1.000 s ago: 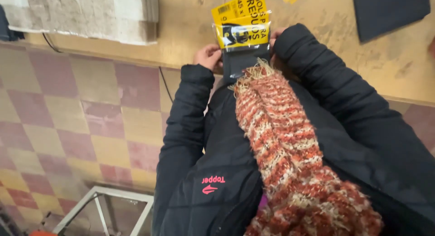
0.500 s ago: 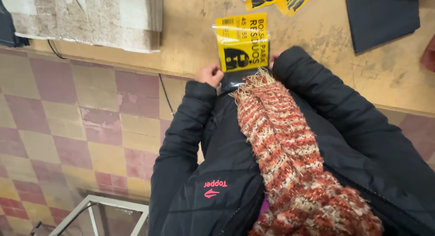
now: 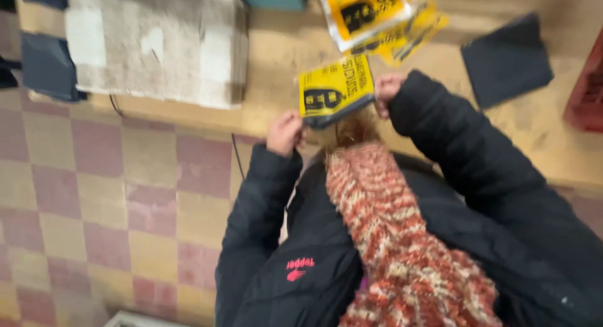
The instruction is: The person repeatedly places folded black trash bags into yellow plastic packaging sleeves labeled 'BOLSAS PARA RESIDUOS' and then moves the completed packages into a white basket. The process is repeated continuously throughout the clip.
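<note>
Checkered pink and cream floor tiles (image 3: 94, 195) fill the 9 o'clock side of the view, and a worn tan tabletop (image 3: 276, 50) runs along the top. On it, toward 11 o'clock, lies a grey, scuffed slab (image 3: 157, 44); toward 1 o'clock lie more yellow packets (image 3: 377, 16), and a flat dark piece (image 3: 505, 60) sits at 2 o'clock beside a red crate edge (image 3: 587, 88). Near 12 o'clock the person holds a yellow packet (image 3: 336, 88) with a dark item inside, just above the tabletop's near edge. The left hand (image 3: 286, 132) has its grip clenched at the packet's lower left corner, and the right hand (image 3: 388, 91) pinches the packet's right edge. Both arms wear dark puffy jacket sleeves (image 3: 477, 163), and a red and cream knitted scarf (image 3: 402, 251) hangs down at 6 o'clock.
</note>
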